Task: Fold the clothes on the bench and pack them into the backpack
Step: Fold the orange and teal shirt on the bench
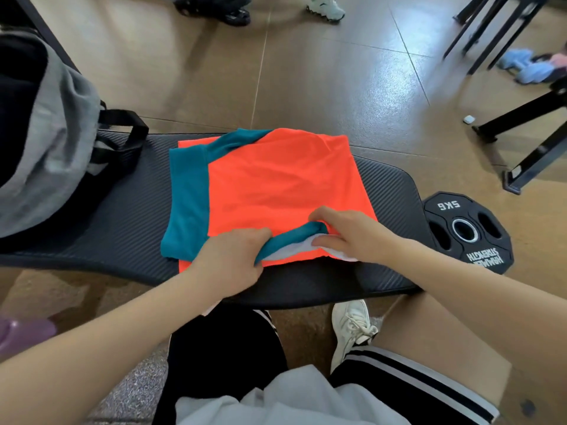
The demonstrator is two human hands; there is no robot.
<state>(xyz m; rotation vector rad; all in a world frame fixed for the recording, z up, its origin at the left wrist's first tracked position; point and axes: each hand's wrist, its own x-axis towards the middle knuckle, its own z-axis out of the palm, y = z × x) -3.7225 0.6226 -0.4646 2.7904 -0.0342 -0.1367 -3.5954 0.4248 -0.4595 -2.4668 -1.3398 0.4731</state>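
Flat on the bench (122, 216) lies the shirt (276, 182), orange with teal sleeves. Both hands work its near edge: the left hand (233, 256) grips the teal collar, the right hand (349, 234) pinches it. Just left stands the backpack (55, 142).

Your left hand (233, 256): forearm bare, reaching in from lower left, wrist straight, fingers curled under, thumb side toward centre, pinching cloth edge. Your right hand (352, 237): forearm bare, coming in from lower right, crossing inward, index finger stretched forward and bent at tip, thumb (329, 240) extended toward left hand, fingers pinching same edge. Both hands low, knuckles up, near each other, not touching.
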